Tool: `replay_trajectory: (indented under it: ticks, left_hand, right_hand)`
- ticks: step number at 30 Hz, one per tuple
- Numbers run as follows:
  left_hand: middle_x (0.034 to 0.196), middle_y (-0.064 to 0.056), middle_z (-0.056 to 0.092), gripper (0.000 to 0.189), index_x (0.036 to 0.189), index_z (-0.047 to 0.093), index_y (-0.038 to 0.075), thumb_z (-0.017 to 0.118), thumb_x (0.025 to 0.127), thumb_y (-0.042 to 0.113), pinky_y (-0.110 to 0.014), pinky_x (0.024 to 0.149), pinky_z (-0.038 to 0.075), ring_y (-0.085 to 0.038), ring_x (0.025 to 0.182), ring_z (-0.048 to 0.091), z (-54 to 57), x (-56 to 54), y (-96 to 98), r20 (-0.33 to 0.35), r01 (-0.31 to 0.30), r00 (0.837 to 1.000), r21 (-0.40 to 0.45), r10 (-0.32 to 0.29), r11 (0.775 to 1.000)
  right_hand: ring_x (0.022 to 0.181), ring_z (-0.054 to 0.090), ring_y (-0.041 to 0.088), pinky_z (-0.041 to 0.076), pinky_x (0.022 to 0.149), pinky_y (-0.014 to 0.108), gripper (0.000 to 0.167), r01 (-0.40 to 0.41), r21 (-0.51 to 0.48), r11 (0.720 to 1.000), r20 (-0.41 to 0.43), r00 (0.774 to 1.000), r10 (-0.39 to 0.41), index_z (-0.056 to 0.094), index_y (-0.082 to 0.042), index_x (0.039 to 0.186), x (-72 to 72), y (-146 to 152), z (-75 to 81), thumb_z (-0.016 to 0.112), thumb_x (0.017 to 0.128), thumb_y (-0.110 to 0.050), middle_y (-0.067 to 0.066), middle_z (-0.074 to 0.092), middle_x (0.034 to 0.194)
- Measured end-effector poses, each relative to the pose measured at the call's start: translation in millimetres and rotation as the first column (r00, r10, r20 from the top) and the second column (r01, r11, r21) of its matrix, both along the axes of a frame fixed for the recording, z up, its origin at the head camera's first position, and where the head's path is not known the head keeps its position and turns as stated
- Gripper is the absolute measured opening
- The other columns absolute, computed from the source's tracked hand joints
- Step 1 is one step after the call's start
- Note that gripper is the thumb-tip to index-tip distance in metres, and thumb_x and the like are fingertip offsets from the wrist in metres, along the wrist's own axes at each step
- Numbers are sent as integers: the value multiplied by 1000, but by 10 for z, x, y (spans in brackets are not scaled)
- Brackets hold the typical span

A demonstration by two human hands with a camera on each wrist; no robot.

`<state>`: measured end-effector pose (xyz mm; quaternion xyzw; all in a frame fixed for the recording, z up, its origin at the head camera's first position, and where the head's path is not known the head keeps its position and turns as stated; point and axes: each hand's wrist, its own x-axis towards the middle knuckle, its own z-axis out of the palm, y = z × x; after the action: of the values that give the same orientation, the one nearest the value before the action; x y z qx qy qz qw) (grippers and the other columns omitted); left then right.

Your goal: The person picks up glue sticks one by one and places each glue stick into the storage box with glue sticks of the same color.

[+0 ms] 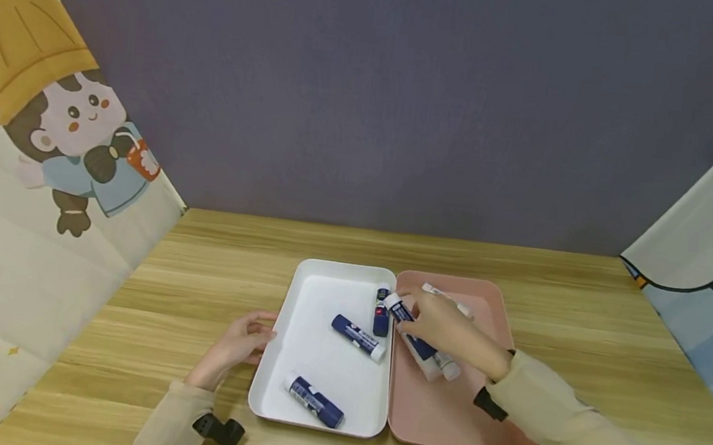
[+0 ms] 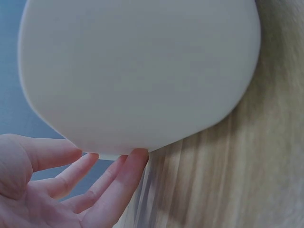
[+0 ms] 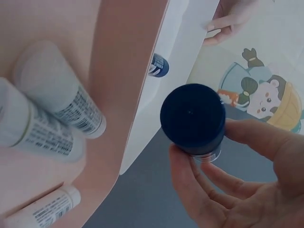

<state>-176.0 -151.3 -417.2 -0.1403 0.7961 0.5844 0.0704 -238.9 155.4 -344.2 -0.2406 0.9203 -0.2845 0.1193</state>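
Observation:
My right hand [image 1: 443, 326] pinches a blue glue stick with a white end [image 1: 407, 322] between thumb and fingers, over the left side of the pink tray [image 1: 453, 425]. In the right wrist view the blue end of this glue stick [image 3: 192, 116] faces the camera. White glue sticks [image 3: 57, 90] lie in the pink tray below. My left hand [image 1: 239, 346] touches the left rim of the white tray [image 1: 286, 317] with fingertips, its fingers loosely extended. Inside the white tray are three blue glue sticks: one at front [image 1: 314, 401], one mid-right [image 1: 357, 337], one by the right wall [image 1: 382, 312].
The two trays stand side by side on a wooden table [image 1: 222, 259]. Behind it rises a dark grey panel [image 1: 368, 108]. Cloths with cartoon prints [image 1: 68, 112] hang at both sides.

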Motion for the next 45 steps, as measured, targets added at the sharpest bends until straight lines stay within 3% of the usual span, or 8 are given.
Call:
replay_trajectory:
  ticks: [2,6,12,19,25,31,36,45]
  left_hand:
    - [94,-18,56,34,119,46,-4,51,86,1,-32,55,51,-18,65,59,2,-4,9,-3,2,1000,-5,-2,1000]
    - [95,-19,56,34,119,46,-4,51,86,1,-32,55,51,-19,66,59,4,-23,29,-6,-2,1000,-7,2,1000]
    - [96,-18,56,34,120,46,-3,51,86,2,-32,56,51,-18,67,59,-1,-62,53,2,-5,1000,-14,5,1000]
    - [95,-17,56,35,120,46,-2,51,86,3,-31,56,51,-17,67,58,2,-73,60,6,-5,1000,-12,5,1000]
    - [95,-17,56,35,120,46,-3,51,86,2,-31,56,51,-17,67,59,11,-74,60,5,-3,1000,-9,3,1000]
    - [97,-19,56,34,120,46,-3,51,86,1,-33,58,52,-18,67,59,17,-59,56,9,-11,1000,5,11,1000]
    - [97,-18,56,34,120,47,-2,51,86,2,-33,58,52,-19,67,59,14,-12,18,12,-4,1000,-4,4,1000]
    - [97,-18,56,34,120,47,-2,51,86,3,-33,57,51,-18,67,58,17,19,-6,13,4,1000,-13,-4,1000]
  right_hand:
    - [39,31,9,27,41,21,50,-26,1,1000,5,1000,26,44,-2,125,-25,-36,0,64,80,-12,3,46,57]
    - [38,25,9,24,41,20,49,-56,-27,998,16,998,57,46,-1,124,-56,-101,-8,64,80,-11,1,43,57]
    - [35,27,8,24,40,19,46,-102,-43,994,16,995,103,46,0,123,-80,-195,-36,63,81,-10,-2,33,47]
    - [44,40,8,35,46,21,44,-143,-29,989,37,989,144,46,-1,121,-76,-299,-72,62,81,-9,-2,49,57]
    - [39,31,7,28,41,18,46,-166,41,985,19,986,165,46,-2,122,-77,-419,-73,63,80,-9,-3,39,50]
    - [42,38,7,32,42,18,46,-182,64,981,-9,983,183,48,-1,120,-76,-543,-121,65,79,-9,-1,45,57]
    - [51,47,8,39,47,19,46,-176,68,982,18,984,176,48,-1,119,-8,-653,-172,66,78,-10,3,56,69]
    - [60,49,10,42,53,19,44,-208,105,973,22,978,207,49,-1,117,46,-739,-260,67,78,-10,7,59,82]
